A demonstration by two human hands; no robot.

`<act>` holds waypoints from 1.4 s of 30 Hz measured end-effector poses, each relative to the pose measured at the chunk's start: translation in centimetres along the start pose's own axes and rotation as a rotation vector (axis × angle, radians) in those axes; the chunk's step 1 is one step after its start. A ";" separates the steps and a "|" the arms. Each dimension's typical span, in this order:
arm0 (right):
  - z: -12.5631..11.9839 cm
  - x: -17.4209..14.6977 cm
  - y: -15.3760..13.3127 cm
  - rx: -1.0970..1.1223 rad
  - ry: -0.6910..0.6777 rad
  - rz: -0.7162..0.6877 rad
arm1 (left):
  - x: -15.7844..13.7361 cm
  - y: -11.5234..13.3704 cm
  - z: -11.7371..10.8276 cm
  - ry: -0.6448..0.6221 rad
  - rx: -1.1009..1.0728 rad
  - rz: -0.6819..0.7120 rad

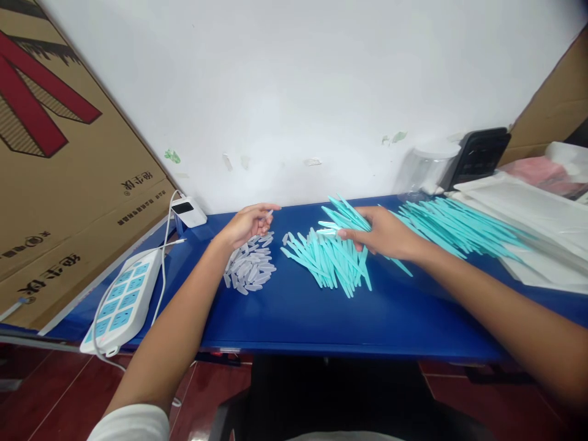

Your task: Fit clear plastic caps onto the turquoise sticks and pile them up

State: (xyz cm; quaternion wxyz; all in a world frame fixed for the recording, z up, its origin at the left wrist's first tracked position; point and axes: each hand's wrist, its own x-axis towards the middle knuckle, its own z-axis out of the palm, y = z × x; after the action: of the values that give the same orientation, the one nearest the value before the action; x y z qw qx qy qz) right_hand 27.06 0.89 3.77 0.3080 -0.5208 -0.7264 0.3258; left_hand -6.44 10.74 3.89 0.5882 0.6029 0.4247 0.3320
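My left hand (248,226) hovers over a pile of small translucent plastic caps (250,269), its fingers closed on one clear cap (269,214). In my right hand (383,233) is a fanned bunch of slim turquoise sticks (344,214), which look like eyebrow razors, their tips pointing left. Beneath that bunch lies a loose heap of the same turquoise razors (335,263). A larger stack of them (459,226) rests to the right, beyond my right hand, partly on white plastic sheeting.
A white power strip (124,300) and cable lie at the left, near a small white device (189,212) and a big cardboard box (82,184). At the back right stand a clear jar (432,168) and a dark device (480,156). White plastic bags (542,226) cover the blue table's (294,324) right end.
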 end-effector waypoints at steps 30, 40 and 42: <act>0.4 0.4 0.9 -0.037 0.042 -0.069 | -11.4 -6.7 -1.0 0.188 1.285 0.115; 0.3 0.5 1.2 -0.030 0.045 -0.050 | -6.3 -6.7 -0.9 0.334 1.196 0.349; 0.3 0.5 1.2 -0.030 0.045 -0.052 | -5.7 -6.8 -1.1 0.326 1.199 0.365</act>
State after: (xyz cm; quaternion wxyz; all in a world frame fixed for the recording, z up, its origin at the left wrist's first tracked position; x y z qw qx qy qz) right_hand 27.38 1.63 2.67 0.3248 -0.5135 -0.7375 0.2949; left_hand -10.62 5.73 -2.16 0.0115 0.8313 0.5107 0.2190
